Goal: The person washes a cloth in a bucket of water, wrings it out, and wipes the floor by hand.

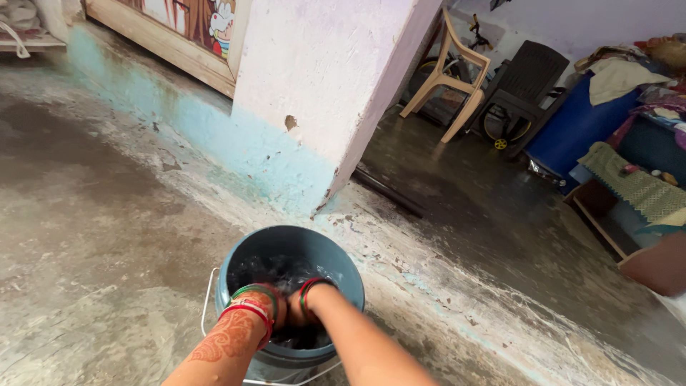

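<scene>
A grey-blue bucket (245, 251) with a wire handle stands on the wet concrete floor right below me. Both my hands reach down into it. My left hand (274, 314), with red and green bangles at the wrist and henna on the forearm, is sunk in dark water. My right hand (299, 314), also with bangles, is pressed next to it. The fingers are hidden under the water and dark wet stuff, so I cannot tell what they grip.
A white and pale-blue pillar (314, 107) rises just beyond the bucket. Further back stand a beige plastic chair (454, 75), a dark chair (525, 82), a blue drum (575, 129) and cloth-covered furniture (636, 186). A brown rounded object (661, 264) sits at right.
</scene>
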